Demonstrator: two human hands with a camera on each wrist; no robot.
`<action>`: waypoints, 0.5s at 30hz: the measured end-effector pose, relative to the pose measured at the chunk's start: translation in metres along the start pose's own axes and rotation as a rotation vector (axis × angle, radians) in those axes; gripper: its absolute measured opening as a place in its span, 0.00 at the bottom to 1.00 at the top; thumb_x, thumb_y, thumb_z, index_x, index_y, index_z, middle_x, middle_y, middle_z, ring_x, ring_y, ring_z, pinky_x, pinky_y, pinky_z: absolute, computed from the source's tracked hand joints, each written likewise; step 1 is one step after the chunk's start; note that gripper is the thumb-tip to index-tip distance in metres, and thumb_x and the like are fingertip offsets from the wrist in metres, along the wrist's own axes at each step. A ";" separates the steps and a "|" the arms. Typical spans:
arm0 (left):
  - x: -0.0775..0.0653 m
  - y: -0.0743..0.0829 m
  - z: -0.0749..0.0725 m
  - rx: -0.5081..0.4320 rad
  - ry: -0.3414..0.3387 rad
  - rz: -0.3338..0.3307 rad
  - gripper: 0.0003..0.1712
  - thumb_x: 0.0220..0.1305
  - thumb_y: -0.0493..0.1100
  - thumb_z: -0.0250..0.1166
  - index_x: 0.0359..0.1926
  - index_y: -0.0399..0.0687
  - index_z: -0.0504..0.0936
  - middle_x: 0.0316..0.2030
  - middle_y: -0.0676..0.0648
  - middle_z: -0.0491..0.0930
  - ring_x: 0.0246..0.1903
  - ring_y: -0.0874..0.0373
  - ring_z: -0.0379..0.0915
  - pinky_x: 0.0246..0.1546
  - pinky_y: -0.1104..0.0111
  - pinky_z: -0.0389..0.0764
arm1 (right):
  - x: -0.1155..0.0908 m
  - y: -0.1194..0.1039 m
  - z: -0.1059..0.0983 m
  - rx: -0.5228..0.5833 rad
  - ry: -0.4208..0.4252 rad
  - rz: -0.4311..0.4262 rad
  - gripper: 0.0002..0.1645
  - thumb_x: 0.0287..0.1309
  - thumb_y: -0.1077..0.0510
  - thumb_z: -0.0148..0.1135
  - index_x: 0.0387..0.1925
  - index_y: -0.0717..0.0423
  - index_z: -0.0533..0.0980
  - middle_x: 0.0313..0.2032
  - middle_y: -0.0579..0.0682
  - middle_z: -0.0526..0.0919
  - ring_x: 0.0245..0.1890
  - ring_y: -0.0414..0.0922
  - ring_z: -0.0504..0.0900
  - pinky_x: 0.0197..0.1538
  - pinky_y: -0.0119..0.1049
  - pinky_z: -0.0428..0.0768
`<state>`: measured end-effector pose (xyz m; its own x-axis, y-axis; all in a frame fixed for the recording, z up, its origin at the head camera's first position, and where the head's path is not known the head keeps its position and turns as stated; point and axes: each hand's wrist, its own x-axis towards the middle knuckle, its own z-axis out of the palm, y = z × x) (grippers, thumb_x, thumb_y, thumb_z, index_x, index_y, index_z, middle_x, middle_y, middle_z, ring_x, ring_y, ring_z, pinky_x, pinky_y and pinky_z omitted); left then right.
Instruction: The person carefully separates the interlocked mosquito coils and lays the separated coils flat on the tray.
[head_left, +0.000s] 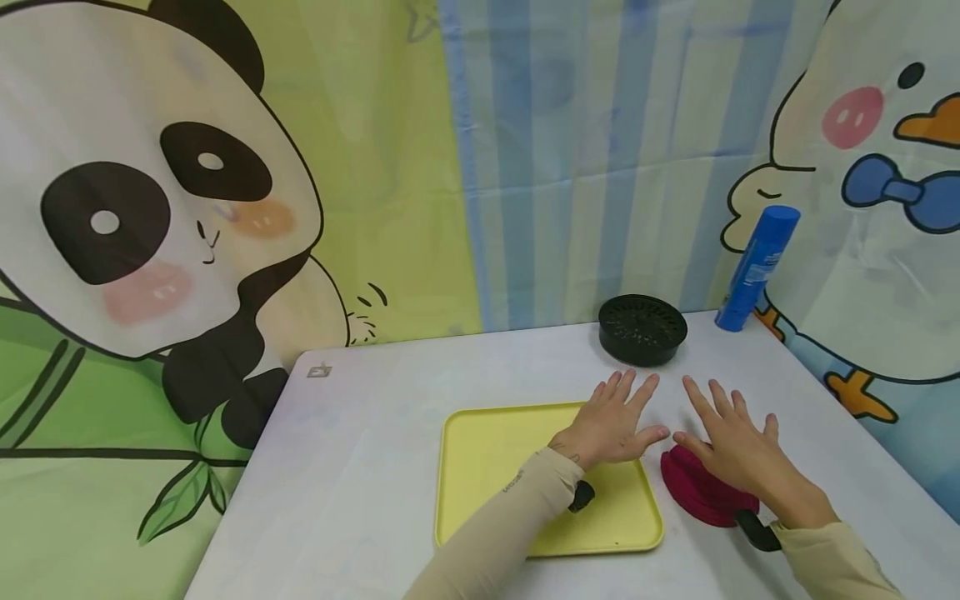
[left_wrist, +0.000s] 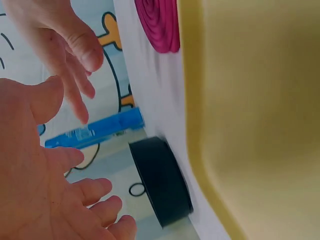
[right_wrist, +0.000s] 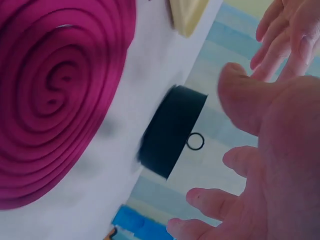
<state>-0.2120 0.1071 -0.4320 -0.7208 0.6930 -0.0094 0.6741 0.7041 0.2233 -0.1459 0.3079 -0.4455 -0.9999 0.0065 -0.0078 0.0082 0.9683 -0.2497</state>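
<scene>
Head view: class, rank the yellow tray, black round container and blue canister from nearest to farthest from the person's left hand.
1. Yellow tray: nearest, partly below the left hand.
2. Black round container: just beyond the fingertips, slightly right.
3. Blue canister: farthest, well over to the right.

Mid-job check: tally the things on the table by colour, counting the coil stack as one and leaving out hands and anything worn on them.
Yellow: 1 (tray)
Dark pink: 1 (coil stack)
Black: 1 (round container)
Blue: 1 (can)
Total: 4
</scene>
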 end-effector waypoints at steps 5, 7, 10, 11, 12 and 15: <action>0.005 0.019 0.005 0.024 -0.061 0.022 0.44 0.73 0.72 0.44 0.81 0.68 0.42 0.81 0.53 0.47 0.80 0.56 0.42 0.78 0.65 0.50 | -0.013 0.013 0.003 -0.014 -0.013 0.023 0.60 0.61 0.36 0.65 0.81 0.49 0.41 0.72 0.80 0.49 0.67 0.84 0.49 0.55 0.89 0.41; 0.006 0.026 0.007 0.045 -0.083 0.028 0.45 0.72 0.73 0.44 0.81 0.68 0.41 0.81 0.55 0.47 0.80 0.57 0.43 0.77 0.66 0.50 | -0.018 0.017 0.004 -0.013 -0.028 0.040 0.62 0.59 0.33 0.65 0.81 0.49 0.41 0.71 0.80 0.49 0.67 0.85 0.49 0.55 0.89 0.41; 0.008 0.038 0.008 0.072 -0.106 0.039 0.45 0.71 0.72 0.47 0.81 0.67 0.43 0.80 0.55 0.48 0.80 0.59 0.44 0.77 0.67 0.51 | -0.024 0.025 0.006 -0.004 -0.051 0.063 0.65 0.57 0.30 0.65 0.80 0.50 0.41 0.71 0.81 0.48 0.66 0.86 0.48 0.55 0.89 0.40; 0.008 0.041 0.009 0.077 -0.112 0.043 0.46 0.71 0.72 0.48 0.81 0.67 0.43 0.80 0.56 0.48 0.79 0.59 0.44 0.77 0.67 0.51 | -0.026 0.027 0.007 -0.007 -0.056 0.067 0.65 0.56 0.30 0.65 0.80 0.50 0.42 0.71 0.81 0.49 0.66 0.86 0.48 0.54 0.89 0.40; 0.009 0.045 0.010 0.082 -0.119 0.046 0.46 0.70 0.72 0.49 0.81 0.67 0.44 0.80 0.56 0.48 0.79 0.59 0.45 0.77 0.68 0.51 | -0.028 0.030 0.008 -0.014 -0.060 0.068 0.65 0.56 0.29 0.66 0.80 0.51 0.42 0.70 0.81 0.49 0.65 0.86 0.48 0.54 0.89 0.41; 0.010 0.054 0.013 0.099 -0.135 0.045 0.48 0.68 0.73 0.53 0.81 0.68 0.46 0.79 0.58 0.50 0.79 0.61 0.46 0.76 0.68 0.53 | -0.032 0.037 0.012 -0.012 -0.077 0.073 0.67 0.53 0.28 0.66 0.80 0.51 0.42 0.70 0.81 0.50 0.64 0.87 0.49 0.53 0.89 0.41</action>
<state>-0.1809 0.1540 -0.4331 -0.6658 0.7339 -0.1343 0.7224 0.6792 0.1298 -0.1131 0.3402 -0.4663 -0.9933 0.0579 -0.1002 0.0801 0.9689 -0.2340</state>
